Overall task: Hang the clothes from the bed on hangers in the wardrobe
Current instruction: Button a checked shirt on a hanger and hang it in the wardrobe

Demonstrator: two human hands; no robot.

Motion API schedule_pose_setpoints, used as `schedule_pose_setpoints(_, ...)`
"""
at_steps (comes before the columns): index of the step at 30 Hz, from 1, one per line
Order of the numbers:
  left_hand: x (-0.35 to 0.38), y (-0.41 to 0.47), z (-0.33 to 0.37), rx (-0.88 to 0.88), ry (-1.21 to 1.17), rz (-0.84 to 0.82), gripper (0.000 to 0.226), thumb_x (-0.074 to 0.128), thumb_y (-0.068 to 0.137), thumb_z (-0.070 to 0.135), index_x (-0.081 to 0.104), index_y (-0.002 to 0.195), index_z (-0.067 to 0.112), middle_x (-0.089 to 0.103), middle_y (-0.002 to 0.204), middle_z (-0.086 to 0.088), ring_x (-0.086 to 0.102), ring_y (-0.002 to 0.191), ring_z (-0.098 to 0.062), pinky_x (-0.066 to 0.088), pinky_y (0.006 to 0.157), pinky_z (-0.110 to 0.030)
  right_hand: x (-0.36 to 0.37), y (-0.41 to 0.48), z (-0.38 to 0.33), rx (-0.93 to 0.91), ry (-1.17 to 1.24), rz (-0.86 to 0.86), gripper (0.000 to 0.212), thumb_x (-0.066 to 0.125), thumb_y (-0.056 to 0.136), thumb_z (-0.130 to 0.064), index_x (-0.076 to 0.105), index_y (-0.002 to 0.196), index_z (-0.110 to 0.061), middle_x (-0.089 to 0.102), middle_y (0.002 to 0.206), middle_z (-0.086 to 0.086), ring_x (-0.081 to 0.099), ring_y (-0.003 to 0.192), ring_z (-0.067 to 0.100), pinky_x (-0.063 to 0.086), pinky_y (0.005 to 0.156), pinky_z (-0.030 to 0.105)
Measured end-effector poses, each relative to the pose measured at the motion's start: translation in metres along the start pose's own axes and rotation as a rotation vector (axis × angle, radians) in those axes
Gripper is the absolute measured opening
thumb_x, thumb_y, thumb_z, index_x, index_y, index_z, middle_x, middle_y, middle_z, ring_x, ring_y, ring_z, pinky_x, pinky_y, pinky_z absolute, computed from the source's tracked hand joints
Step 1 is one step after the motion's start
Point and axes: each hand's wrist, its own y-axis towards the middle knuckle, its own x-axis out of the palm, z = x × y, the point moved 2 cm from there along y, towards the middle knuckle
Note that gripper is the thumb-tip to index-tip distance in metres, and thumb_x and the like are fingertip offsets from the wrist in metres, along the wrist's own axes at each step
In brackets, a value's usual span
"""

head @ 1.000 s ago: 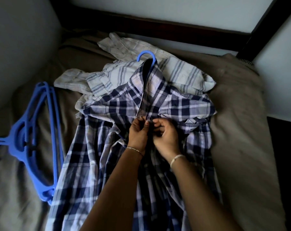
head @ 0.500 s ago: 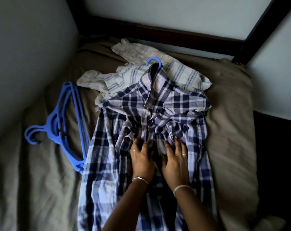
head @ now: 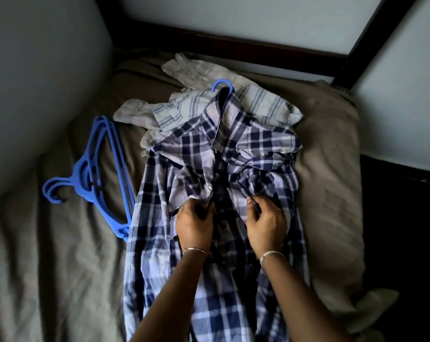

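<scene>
On the bed (head: 61,267), left hand (head: 194,224) and right hand (head: 267,224) each pinch the rumpled blue-plaid shirt (head: 258,144).

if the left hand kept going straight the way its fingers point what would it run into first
The bunched front of the plaid shirt, right above the left hand, which grips that cloth. Beyond it, probably the collar, though depth is unclear.

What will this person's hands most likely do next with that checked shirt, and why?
Probably draw the two front edges together and fasten a button. The left hand and right hand each pinch one edge of the checked shirt, which gapes open between them, while a blue hanger already pokes out of its collar.
</scene>
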Motion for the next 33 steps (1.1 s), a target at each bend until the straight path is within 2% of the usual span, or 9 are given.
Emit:
schedule_pose_setpoints(3, -0.011, -0.01, 0.012, -0.053, -0.099, 0.021, 0.025, 0.071, 0.077, 0.008, 0.054, 0.094, 0.008, 0.066, 0.082, -0.01, 0.062, 0.077, -0.036, 0.039, 0.065, -0.034, -0.01, 0.001, -0.013, 0.006, 0.021, 0.101, 0.028, 0.053, 0.092, -0.031, 0.072, 0.084, -0.013, 0.071, 0.079, 0.003, 0.064, 0.068, 0.024, 0.046, 0.059, 0.03)
schedule_pose_setpoints(6, -0.021, -0.022, 0.021, -0.039, -0.18, 0.042, 0.032, 0.064, 0.08, 0.002, 0.057, 0.11, 0.011, 0.07, 0.092, -0.007, 0.066, 0.082, -0.031, 0.042, 0.066, -0.027, -0.016, -0.002, -0.017, 0.047, 0.047, 0.137, 0.02, 0.063, 0.089, -0.029, 0.072, 0.082, -0.013, 0.07, 0.077, 0.003, 0.063, 0.067, 0.023, 0.043, 0.061, 0.03)
schedule_pose_setpoints(8, -0.026, -0.03, 0.026, -0.029, -0.193, 0.032, 0.031, 0.064, 0.084, 0.005, 0.063, 0.113, 0.016, 0.073, 0.094, -0.005, 0.067, 0.083, -0.023, 0.043, 0.067, -0.022, -0.022, -0.004, -0.017, 0.076, 0.066, 0.133, 0.004, 0.073, 0.081, -0.016, 0.072, 0.084, -0.014, 0.071, 0.081, 0.003, 0.065, 0.071, 0.023, 0.044, 0.063, 0.026)
schedule_pose_setpoints(13, -0.024, -0.039, 0.031, -0.108, -0.111, -0.007, 0.023, 0.058, 0.094, 0.032, 0.072, 0.104, 0.016, 0.073, 0.094, -0.008, 0.067, 0.087, -0.026, 0.045, 0.067, -0.027, -0.03, -0.01, -0.017, 0.124, 0.086, 0.041, 0.023, 0.073, 0.072, 0.001, 0.07, 0.087, -0.016, 0.071, 0.084, 0.002, 0.067, 0.074, 0.027, 0.048, 0.067, 0.028)
schedule_pose_setpoints(19, -0.016, -0.032, 0.018, -0.189, 0.143, -0.18, 0.027, 0.062, 0.087, 0.03, 0.071, 0.112, 0.023, 0.056, 0.109, -0.012, 0.057, 0.103, -0.031, 0.046, 0.085, -0.033, -0.025, -0.015, -0.011, 0.083, -0.144, -0.154, 0.044, 0.069, 0.074, -0.003, 0.07, 0.114, -0.019, 0.065, 0.117, 0.01, 0.066, 0.092, 0.033, 0.052, 0.074, 0.04)
schedule_pose_setpoints(24, -0.008, -0.023, 0.03, 0.12, 0.266, -0.016, 0.027, 0.072, 0.075, 0.032, 0.07, 0.095, 0.014, 0.054, 0.108, -0.016, 0.052, 0.094, -0.036, 0.046, 0.081, -0.043, -0.025, -0.006, 0.004, 0.265, -0.398, -0.306, 0.02, 0.07, 0.074, -0.028, 0.071, 0.093, -0.023, 0.052, 0.113, 0.007, 0.058, 0.096, 0.034, 0.041, 0.083, 0.041)
schedule_pose_setpoints(26, 0.001, -0.014, 0.036, 0.256, 0.168, -0.057, 0.029, 0.063, 0.078, 0.033, 0.067, 0.093, 0.009, 0.057, 0.102, -0.014, 0.057, 0.088, -0.035, 0.051, 0.078, -0.041, -0.021, -0.001, 0.004, 0.178, -0.463, -0.224, 0.021, 0.075, 0.066, -0.033, 0.066, 0.084, -0.024, 0.051, 0.111, 0.005, 0.055, 0.097, 0.031, 0.04, 0.081, 0.041)
schedule_pose_setpoints(30, 0.027, 0.013, 0.045, 0.364, 0.135, -0.197, 0.022, 0.058, 0.085, 0.017, 0.064, 0.101, 0.004, 0.058, 0.099, -0.015, 0.058, 0.086, -0.035, 0.048, 0.078, -0.041, 0.002, 0.015, -0.005, -0.218, -0.418, -0.134, 0.03, 0.069, 0.072, -0.016, 0.062, 0.1, -0.02, 0.054, 0.125, 0.006, 0.051, 0.113, 0.027, 0.036, 0.092, 0.042)
schedule_pose_setpoints(33, 0.049, 0.037, 0.038, 0.265, 0.11, -0.286, 0.028, 0.057, 0.086, 0.004, 0.062, 0.112, 0.0, 0.063, 0.107, -0.022, 0.059, 0.099, -0.038, 0.043, 0.087, -0.038, 0.026, 0.027, -0.017, -0.455, -0.305, -0.229, 0.035, 0.065, 0.077, -0.003, 0.062, 0.112, -0.011, 0.057, 0.129, 0.012, 0.057, 0.114, 0.029, 0.049, 0.091, 0.038)
